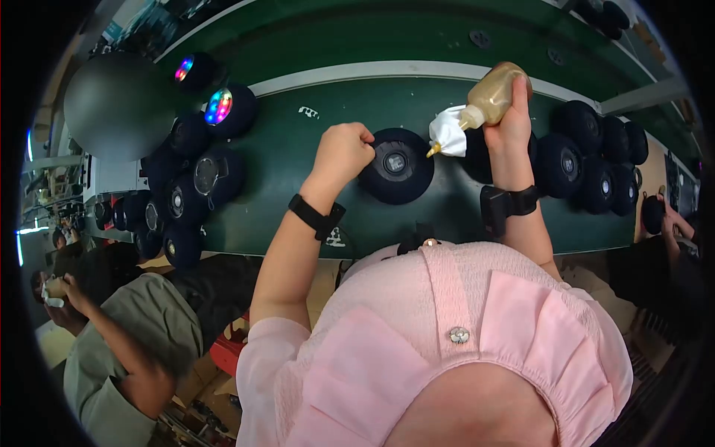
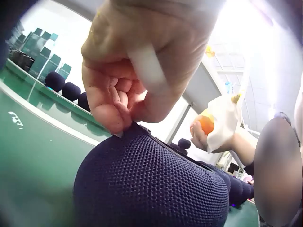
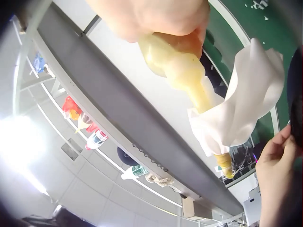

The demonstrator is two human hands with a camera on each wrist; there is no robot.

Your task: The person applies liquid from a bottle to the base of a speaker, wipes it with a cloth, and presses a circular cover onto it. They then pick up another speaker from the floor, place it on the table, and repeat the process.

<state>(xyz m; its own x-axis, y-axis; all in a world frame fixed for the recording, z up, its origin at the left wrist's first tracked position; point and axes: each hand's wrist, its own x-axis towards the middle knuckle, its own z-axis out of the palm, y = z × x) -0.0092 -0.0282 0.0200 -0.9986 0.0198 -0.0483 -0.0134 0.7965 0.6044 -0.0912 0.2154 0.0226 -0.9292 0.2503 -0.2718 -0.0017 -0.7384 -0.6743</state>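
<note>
A round dark-blue speaker (image 1: 406, 186) in knitted mesh lies on the green bench, a round grey plate with a pale label facing up. At its left edge my left hand (image 1: 341, 158) pinches a bit of the mesh cover (image 2: 156, 184) between thumb and fingertips, as the left wrist view shows close up. My right hand (image 1: 512, 123) grips a squeeze bottle (image 1: 488, 95) of yellowish liquid, tilted down to the left. White tissue (image 1: 450, 128) wraps its neck. The yellow nozzle tip (image 3: 226, 168) pokes out past the tissue, near the speaker's right edge.
More speakers (image 1: 570, 164) cluster on the right, one partly behind my right wrist. Others (image 1: 216, 179) are piled at left, two glowing in colours (image 1: 219, 106). A pale rail (image 1: 357, 74) borders the bench at the back. Another person (image 1: 134, 343) sits at left holding a similar bottle.
</note>
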